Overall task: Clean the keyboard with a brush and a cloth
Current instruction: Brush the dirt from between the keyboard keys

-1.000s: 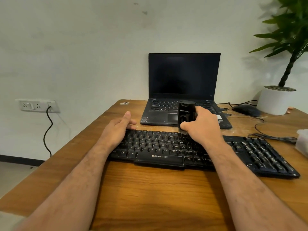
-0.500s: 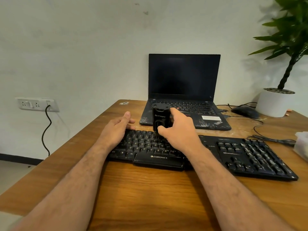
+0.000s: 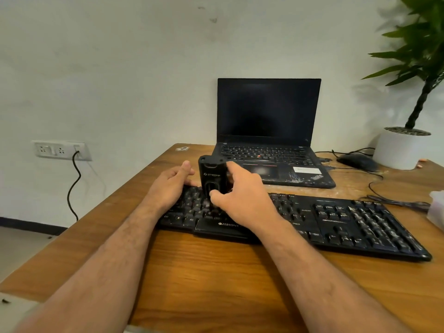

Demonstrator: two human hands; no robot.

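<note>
A black keyboard (image 3: 336,219) lies across the wooden table (image 3: 216,272). My right hand (image 3: 242,198) grips a black upright brush tool (image 3: 212,175), its lower end down on the keys at the keyboard's left part; the bristles are hidden by my fingers. My left hand (image 3: 171,186) rests flat on the keyboard's far left end, fingers straight, right beside the brush. No cloth is in view.
An open black laptop (image 3: 269,140) stands behind the keyboard. A black mouse (image 3: 356,162) with its cable and a white plant pot (image 3: 398,150) are at the back right. A pale container (image 3: 437,207) sits at the right edge. A wall socket (image 3: 60,150) is at the left.
My right hand has swept the brush leftward along the keyboard, from its middle to its left part, ending next to my left hand, which stayed in place.
</note>
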